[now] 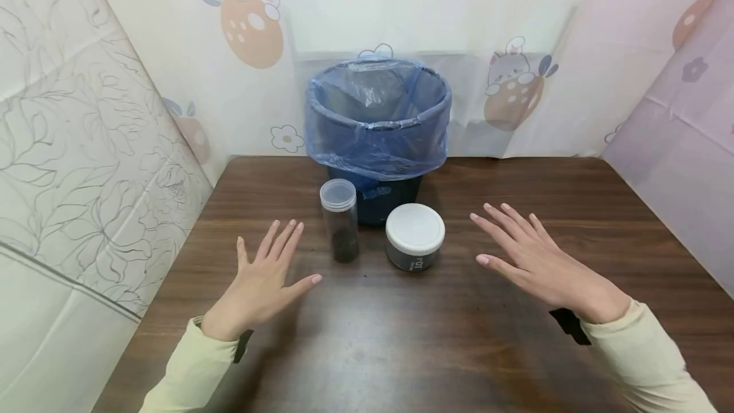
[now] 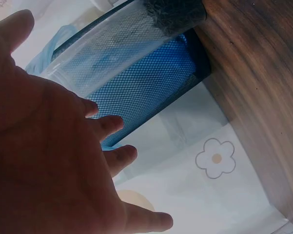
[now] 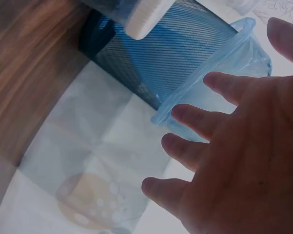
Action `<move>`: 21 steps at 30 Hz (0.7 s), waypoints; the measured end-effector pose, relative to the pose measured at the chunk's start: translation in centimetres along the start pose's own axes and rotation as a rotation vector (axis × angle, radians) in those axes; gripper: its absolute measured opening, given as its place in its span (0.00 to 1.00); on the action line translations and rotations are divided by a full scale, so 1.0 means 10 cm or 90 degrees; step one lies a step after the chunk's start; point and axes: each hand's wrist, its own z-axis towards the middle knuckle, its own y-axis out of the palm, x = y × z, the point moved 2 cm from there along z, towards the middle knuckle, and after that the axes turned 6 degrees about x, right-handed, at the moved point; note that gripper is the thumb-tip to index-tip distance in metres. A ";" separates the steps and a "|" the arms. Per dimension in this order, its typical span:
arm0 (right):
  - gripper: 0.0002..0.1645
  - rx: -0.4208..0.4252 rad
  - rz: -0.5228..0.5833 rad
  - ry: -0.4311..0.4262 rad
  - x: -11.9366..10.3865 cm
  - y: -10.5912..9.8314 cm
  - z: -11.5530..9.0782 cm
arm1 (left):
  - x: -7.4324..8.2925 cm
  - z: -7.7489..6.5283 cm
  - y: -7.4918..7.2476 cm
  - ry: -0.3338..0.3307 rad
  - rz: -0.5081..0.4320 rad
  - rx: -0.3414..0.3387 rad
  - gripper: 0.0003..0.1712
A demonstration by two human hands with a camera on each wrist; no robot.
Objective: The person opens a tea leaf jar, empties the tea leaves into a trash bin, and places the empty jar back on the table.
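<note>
My left hand (image 1: pixel 260 289) is over the left of the table, fingers spread and straight, holding nothing. Nearest to it stands a clear plastic tube-shaped container (image 1: pixel 339 222) with a translucent screw lid and dark loose bits at its bottom. Those dark bits (image 2: pixel 173 14) look like dry shreds in the left wrist view. To its right is a squat jar (image 1: pixel 415 234) with a white ribbed lid and a dark lower body bearing letters. On the right, my right hand (image 1: pixel 545 266) also has its fingers spread and holds nothing, apart from the jar. Its white lid (image 3: pixel 148 18) shows in the right wrist view.
Behind both containers stands a dark mesh bin (image 1: pixel 395 199), lined with a blue plastic bag (image 1: pixel 375 145) folded over its rim. The brown wooden table (image 1: pixel 367 343) meets a patterned cloth backdrop (image 1: pixel 355 5) at the back, with more cloth along both sides.
</note>
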 end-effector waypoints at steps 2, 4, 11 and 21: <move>0.39 -0.003 -0.001 -0.009 -0.04 -0.01 0.03 | 0.00 0.01 0.01 0.000 -0.009 -0.003 0.52; 0.38 -0.007 -0.003 -0.016 -0.08 -0.02 0.08 | -0.01 0.04 0.03 -0.001 -0.015 -0.008 0.53; 0.38 -0.028 -0.019 -0.051 -0.29 -0.05 0.32 | -0.01 0.13 0.09 -0.003 -0.051 -0.022 0.57; 0.38 -0.068 -0.030 -0.112 -0.61 0.01 0.63 | -0.01 0.24 0.21 -0.008 -0.091 -0.037 0.58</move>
